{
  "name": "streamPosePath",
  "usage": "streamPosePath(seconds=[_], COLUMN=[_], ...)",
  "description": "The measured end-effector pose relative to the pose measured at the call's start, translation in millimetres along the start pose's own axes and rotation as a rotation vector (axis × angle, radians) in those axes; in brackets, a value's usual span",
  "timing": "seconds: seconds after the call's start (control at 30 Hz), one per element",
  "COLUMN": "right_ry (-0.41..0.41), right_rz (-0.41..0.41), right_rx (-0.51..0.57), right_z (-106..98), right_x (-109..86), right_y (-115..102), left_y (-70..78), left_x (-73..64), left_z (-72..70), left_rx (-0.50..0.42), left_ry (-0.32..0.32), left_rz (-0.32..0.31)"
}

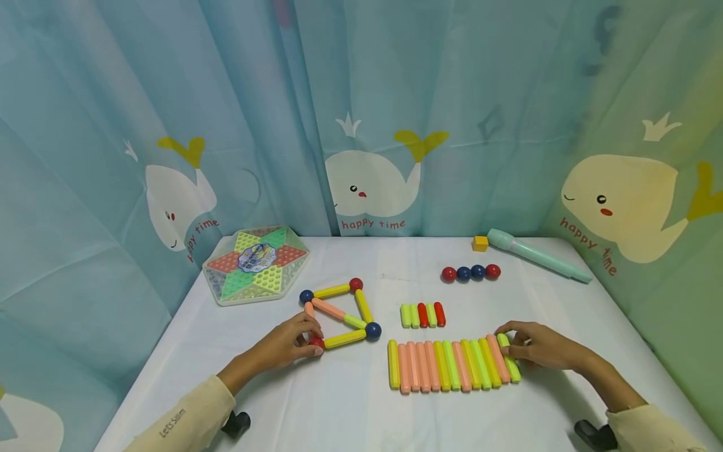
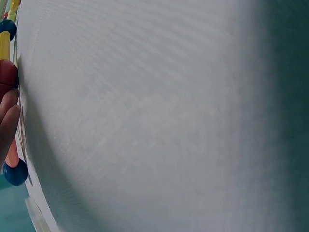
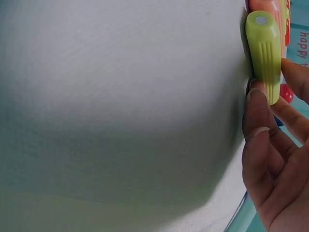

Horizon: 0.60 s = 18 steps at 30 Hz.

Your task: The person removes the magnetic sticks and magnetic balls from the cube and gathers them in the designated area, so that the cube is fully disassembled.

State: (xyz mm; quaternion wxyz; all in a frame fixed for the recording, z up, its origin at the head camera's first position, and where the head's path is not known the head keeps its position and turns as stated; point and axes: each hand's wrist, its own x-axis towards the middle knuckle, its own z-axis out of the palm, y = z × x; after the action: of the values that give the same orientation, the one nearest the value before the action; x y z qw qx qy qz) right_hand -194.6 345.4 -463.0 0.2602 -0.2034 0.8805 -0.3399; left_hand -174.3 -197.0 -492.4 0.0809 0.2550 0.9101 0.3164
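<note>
My left hand (image 1: 287, 342) pinches the red ball (image 1: 318, 343) at the near left corner of a frame of magnetic rods and balls. Yellow rods (image 1: 346, 339), pink rods (image 1: 327, 309), blue balls (image 1: 373, 331) and another red ball (image 1: 356, 285) make up this flat frame, with a pink and light green diagonal. In the left wrist view, fingertips touch the red ball (image 2: 8, 73). At the right end of a row of long rods (image 1: 418, 367), my right hand (image 1: 543, 345) holds a light green rod (image 3: 264, 53) between thumb and fingers.
Several short rods (image 1: 423, 315) lie behind the long row. Red and blue balls (image 1: 464, 274) stand in a line farther back, near a yellow cube (image 1: 480, 243) and a mint-coloured marker-like stick (image 1: 536, 255). A hexagonal game board (image 1: 257, 263) lies at back left, before the curtain (image 1: 373, 81).
</note>
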Motion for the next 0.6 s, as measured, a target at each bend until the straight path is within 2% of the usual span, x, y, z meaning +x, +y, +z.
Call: streamPosePath(seconds=[0.23,0.6], right_ry=[0.041,0.053], right_rz=[0.0,0.02], right_rx=[0.033,0.046], right_z=[-0.1,-0.1], right_x=[-2.7,-5.5], right_y=[0.3,-0.5], left_y=[2.4,-2.5], left_x=[1.1,-4.0], left_z=[-2.5,-12.6], left_rx=[0.027,0.038], left_ry=[-0.011,-0.058], left_rz=[-0.008,0.054])
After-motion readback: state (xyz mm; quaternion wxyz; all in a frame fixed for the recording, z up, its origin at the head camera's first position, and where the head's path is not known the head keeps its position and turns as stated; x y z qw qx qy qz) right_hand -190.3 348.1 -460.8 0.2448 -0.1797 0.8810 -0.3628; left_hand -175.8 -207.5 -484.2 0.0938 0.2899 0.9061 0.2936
